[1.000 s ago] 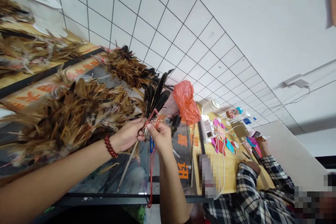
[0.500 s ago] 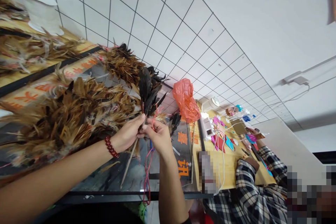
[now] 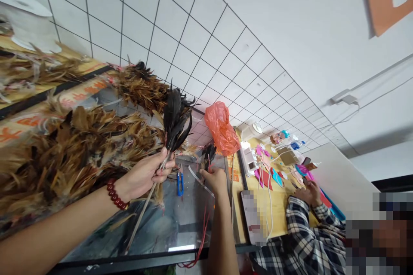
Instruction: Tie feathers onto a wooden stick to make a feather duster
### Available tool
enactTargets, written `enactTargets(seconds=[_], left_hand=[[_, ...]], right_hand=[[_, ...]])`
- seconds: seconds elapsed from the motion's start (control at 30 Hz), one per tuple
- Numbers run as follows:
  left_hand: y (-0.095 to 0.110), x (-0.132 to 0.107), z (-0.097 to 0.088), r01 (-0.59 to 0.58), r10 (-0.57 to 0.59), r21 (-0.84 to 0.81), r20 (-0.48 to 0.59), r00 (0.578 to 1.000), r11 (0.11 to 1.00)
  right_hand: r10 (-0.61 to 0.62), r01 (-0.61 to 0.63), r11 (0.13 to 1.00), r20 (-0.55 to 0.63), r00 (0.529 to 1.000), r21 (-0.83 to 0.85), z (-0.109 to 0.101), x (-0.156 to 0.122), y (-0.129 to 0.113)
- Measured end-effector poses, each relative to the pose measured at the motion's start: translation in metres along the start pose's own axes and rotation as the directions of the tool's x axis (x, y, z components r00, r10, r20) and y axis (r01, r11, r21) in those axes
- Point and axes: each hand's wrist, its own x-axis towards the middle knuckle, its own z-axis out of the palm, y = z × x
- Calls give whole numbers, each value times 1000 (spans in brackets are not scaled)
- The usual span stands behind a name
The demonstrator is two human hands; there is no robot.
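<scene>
My left hand (image 3: 146, 174) is closed around a thin stick (image 3: 139, 219) with a tuft of long black feathers (image 3: 174, 122) at its upper end, like a small feather duster. A dark red bead bracelet circles that wrist. My right hand (image 3: 215, 182) is over the tabletop farther right, thumb and fingers pinched on a red string (image 3: 205, 232) that hangs down past the table edge. Just beyond its fingertips lies a small bunch of black feathers (image 3: 208, 154); whether the fingers touch it I cannot tell. Blue thread snips (image 3: 180, 182) lie between my hands.
Brown feather bundles (image 3: 93, 146) cover the left side. A white spool (image 3: 26, 17) stands at the far left. An orange plastic bag (image 3: 222, 129) sits by the wire grid. On the right, a co-worker's hands (image 3: 308, 193) are near coloured pieces and white cables.
My hands have parted. My right hand has moved right, away from the stick, with the red string. My left hand still grips the stick. The snips are now uncovered.
</scene>
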Motion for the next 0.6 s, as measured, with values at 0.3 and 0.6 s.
enactTargets(seconds=[0.3,0.6], left_hand=[[0,-1,-3,75,-70,-50,97,993,996],[-8,-4,1,12,-29,123,137,990,992]], right_hand=[[-158,-106,681,287,945,724,-33,-36,-47],[-382,-19,581,293,877,813,-9,-49,-121]])
